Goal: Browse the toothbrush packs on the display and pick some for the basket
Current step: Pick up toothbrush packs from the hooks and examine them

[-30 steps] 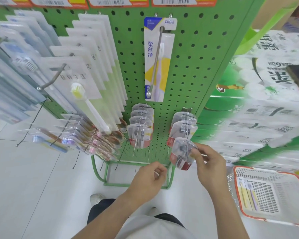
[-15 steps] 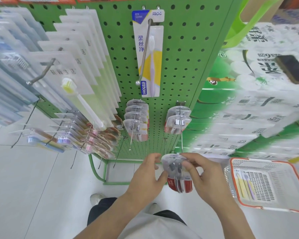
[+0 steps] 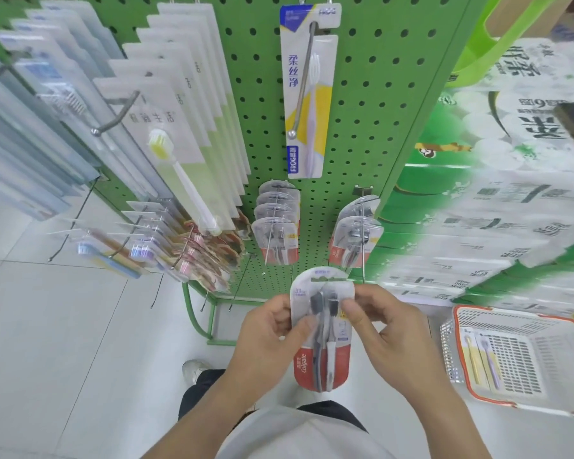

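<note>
Colgate twin-pack (image 3: 322, 329) sits upright in front of the green pegboard display (image 3: 371, 104), pinched at its edges by the left hand (image 3: 269, 336) and right hand (image 3: 383, 329), thumbs curled over the front. Slick blister plastic could slip (both grips are light edge pinches) on the carry to the orange-rimmed basket (image 3: 458, 352) at right. Small print is unreadable, the basket's far edge is cut off, and the stacked tissue packs (image 3: 497, 193) are blurred.
</note>
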The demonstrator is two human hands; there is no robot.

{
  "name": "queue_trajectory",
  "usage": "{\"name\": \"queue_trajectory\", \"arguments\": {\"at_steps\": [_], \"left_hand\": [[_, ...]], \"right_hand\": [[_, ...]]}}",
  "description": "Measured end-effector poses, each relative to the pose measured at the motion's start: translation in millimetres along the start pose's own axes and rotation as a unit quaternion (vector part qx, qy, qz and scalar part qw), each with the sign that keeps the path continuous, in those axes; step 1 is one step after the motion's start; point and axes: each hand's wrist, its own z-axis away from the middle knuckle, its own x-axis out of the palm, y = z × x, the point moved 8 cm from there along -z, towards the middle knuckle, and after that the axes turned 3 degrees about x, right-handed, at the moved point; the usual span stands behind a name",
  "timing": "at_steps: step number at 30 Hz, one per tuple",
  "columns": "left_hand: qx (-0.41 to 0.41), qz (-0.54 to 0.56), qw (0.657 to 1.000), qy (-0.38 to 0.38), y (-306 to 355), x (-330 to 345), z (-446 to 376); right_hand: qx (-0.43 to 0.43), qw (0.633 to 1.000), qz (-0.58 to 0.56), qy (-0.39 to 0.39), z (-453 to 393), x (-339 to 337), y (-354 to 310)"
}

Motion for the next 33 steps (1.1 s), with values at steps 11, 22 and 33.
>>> {"name": "queue_trajectory", "arguments": {"at_steps": [11,22,33], "left_hand": [[-0.059,0.056,0.996,-0.022,-1.9,0.5,13.4],[-0.067,0.038,0.997,-0.001,6.3,-14.6,17.2],[-0.088,0.006,0.993,-0.084,4.5,-19.3,25.7]], "right_hand": [[0.097,0.984,-0.148,-0.001,6.2,14.9,25.6],[0.107,0.977,-0.171,-0.063,-0.8,22.5,16.5],[0.113,0.961,-0.251,0.041,-2.5,15.6,20.7]]}}
